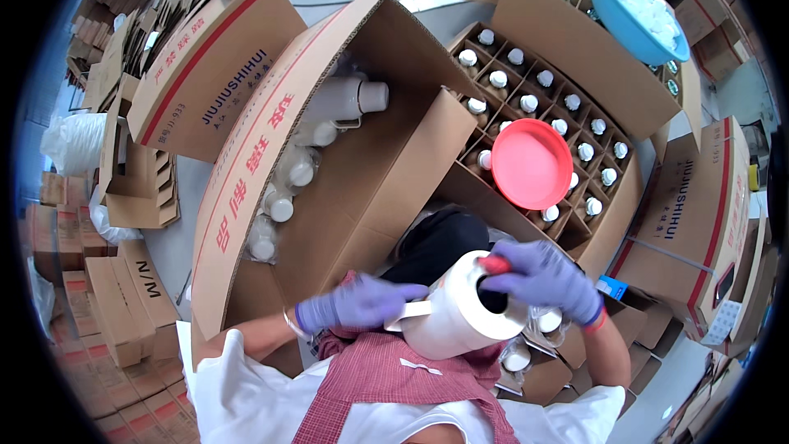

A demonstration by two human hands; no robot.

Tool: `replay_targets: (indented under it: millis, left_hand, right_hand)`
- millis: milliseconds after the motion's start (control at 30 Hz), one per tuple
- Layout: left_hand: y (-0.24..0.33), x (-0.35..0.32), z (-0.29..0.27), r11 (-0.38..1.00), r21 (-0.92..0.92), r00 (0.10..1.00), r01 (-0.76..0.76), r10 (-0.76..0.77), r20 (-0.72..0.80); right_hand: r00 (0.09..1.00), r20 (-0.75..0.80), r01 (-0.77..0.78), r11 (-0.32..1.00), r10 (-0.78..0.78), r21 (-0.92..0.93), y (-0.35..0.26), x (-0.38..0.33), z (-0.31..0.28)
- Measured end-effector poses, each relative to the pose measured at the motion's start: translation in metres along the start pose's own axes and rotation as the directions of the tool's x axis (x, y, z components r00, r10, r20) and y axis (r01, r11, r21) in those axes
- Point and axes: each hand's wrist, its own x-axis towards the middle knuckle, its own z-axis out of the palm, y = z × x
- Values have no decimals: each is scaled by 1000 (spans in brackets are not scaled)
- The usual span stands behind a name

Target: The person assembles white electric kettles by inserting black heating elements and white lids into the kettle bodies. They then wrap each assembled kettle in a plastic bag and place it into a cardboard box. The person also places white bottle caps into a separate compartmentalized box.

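Observation:
A white vacuum jug [448, 321] lies tilted across my lap, its round mouth with a dark opening turned to the right. My left hand [349, 304], in a purple glove, is closed at the jug's side handle [411, 311]; motion blurs it slightly. Over the opening, my right hand [542, 275], gloved alike, grips a short red object [496, 264]. Its far end is hidden by the fingers and the jug's mouth, so its kind does not show.
To my left stands an open carton [362, 173] holding several white jugs [337, 101] in plastic. Ahead, a divided carton [604, 218] holds capped bottles, with a red basin [532, 164] on top. A blue basin [633, 16] of white pieces sits beyond. Stacked cartons [690, 222] flank my right.

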Motion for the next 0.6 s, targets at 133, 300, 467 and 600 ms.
replay_targets:
  millis: [133,300,467,600]
  left_hand:
    - [-202,-25,-83,798,-360,276,483,-529,-802]
    - [-341,-48,-121,161,-173,-95,972,-402,-911]
    - [-387,-71,-113,299,249,389,921,-676,-626]
    - [-181,106,-111,901,-361,806,238,-391,-444]
  right_hand:
    - [771,-505,-207,903,388,377,114,37,-25]
    - [612,-721,-547,832,324,-90,298,92,6]
    - [699,-689,-406,900,193,-160,264,117,28]
    - [770,-624,-139,989,134,41,209,116,44]
